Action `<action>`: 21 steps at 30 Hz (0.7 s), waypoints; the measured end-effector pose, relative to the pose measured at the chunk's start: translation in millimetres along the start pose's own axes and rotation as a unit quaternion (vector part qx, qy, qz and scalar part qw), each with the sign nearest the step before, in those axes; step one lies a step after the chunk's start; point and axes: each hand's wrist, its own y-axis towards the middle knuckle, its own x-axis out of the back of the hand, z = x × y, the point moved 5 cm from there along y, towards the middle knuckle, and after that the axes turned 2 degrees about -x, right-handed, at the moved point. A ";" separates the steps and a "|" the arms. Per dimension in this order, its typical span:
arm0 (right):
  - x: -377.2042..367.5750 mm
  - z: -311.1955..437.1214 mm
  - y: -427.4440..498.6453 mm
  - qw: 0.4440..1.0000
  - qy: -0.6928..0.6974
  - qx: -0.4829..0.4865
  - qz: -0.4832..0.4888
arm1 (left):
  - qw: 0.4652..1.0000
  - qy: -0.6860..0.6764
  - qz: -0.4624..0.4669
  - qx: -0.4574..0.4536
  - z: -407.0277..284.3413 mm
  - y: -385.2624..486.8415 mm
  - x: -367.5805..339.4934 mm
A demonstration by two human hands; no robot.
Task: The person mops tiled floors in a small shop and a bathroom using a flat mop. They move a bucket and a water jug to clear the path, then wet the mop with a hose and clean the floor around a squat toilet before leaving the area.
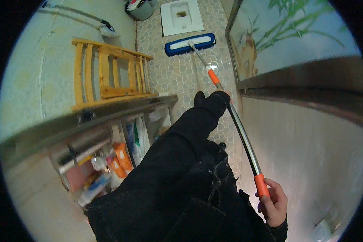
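Note:
A long metal mop pole (244, 136) with orange grips runs from the lower right up to a flat mop head (190, 44) with a blue fringe and a white plate. The head lies on the pebble-patterned floor, just short of a squat toilet (183, 18). Around the pole below the upper orange grip is my left hand (227, 94), mostly hidden by its black sleeve. My right hand (273, 201) holds the orange grip at the near end, thumb and fingers around it.
A folded wooden rack or chair (109, 54) leans at the left wall, with a long-handled brush (109, 30) beyond it. Nearer stands a shelf (139, 106) with packages. A grey bucket (141, 11) is by the toilet. A framed panel (305, 72) with painted bamboo borders the right.

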 end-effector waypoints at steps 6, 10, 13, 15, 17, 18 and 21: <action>-52.9 134.8 102.9 0.997 -0.069 0.032 -0.013 | 0.986 -0.166 -0.024 0.021 -132.3 115.8 84.6; -49.0 193.0 121.3 0.995 -0.080 0.044 -0.041 | 0.986 -0.162 0.005 -0.030 -188.0 144.0 100.0; -9.7 198.7 89.0 0.991 -0.100 0.037 -0.075 | 0.965 -0.257 0.050 -0.031 -193.0 106.7 58.7; 17.1 195.1 52.4 0.981 -0.136 0.116 -0.080 | 0.940 -0.333 0.075 -0.021 -186.6 65.2 26.1; 47.0 178.6 13.6 0.960 -0.187 0.154 -0.138 | 0.923 -0.378 0.071 -0.020 -172.3 13.5 -8.2; 60.3 169.0 -8.0 0.956 -0.196 0.159 -0.147 | 0.930 -0.359 0.082 -0.010 -165.8 -10.9 -20.9; 97.3 129.7 -65.9 0.957 -0.187 0.114 -0.189 | 0.928 -0.354 0.116 0.030 -139.1 -82.7 -61.3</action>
